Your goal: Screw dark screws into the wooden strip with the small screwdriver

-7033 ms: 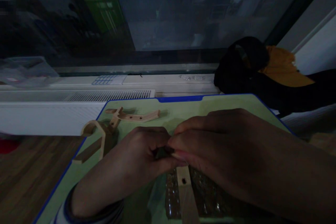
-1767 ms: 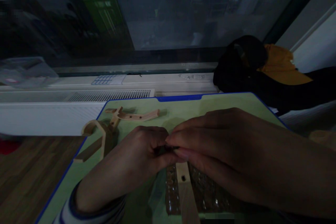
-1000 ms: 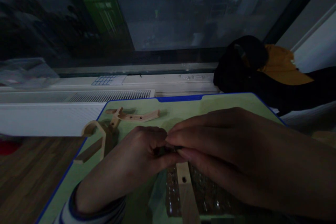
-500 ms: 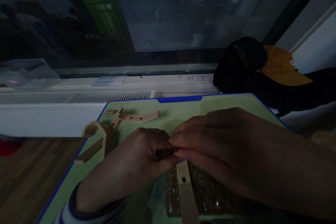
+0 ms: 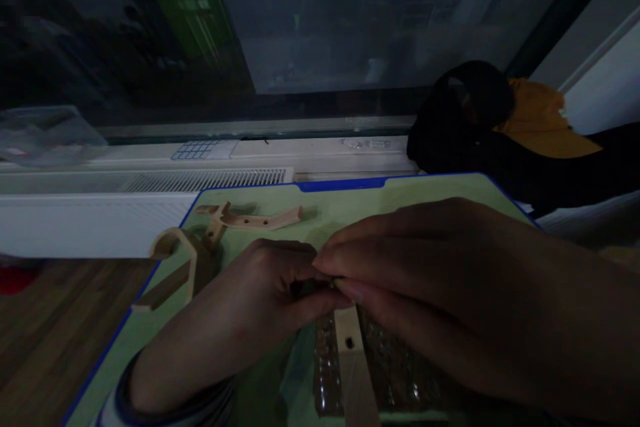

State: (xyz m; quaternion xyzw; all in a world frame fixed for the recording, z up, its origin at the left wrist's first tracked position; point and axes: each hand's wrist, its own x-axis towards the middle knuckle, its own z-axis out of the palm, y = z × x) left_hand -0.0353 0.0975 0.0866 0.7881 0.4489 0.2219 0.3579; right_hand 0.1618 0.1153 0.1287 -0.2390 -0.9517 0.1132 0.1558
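At the bottom centre of the frame, a pale wooden strip (image 5: 359,380) with one visible hole lies over a glossy brown slab (image 5: 329,380); its upper end is just below the fingertips, and contact with them cannot be confirmed. The left hand (image 5: 267,290), in a striped sleeve (image 5: 167,408) at lower left, has thumb and forefinger drawn together at the centre; their tips are partly covered and what they grip cannot be told. The right hand (image 5: 425,273), entering from the right, meets it there, thumb and fingers pinching a small item (image 5: 335,282), mostly hidden. Left of the hands, on a green board (image 5: 425,190) with a blue edge, are a bent wooden piece (image 5: 201,267) and, farther back, a curved wooden piece (image 5: 283,219) with two visible holes. Beyond the board, a white radiator (image 5: 100,227) occupies the left; a checked sheet (image 5: 200,150) lies on the windowsill (image 5: 310,150). Dark cloth (image 5: 445,133) and an orange cap (image 5: 543,117) sit at upper right. A dark window (image 5: 320,33) spans the top.
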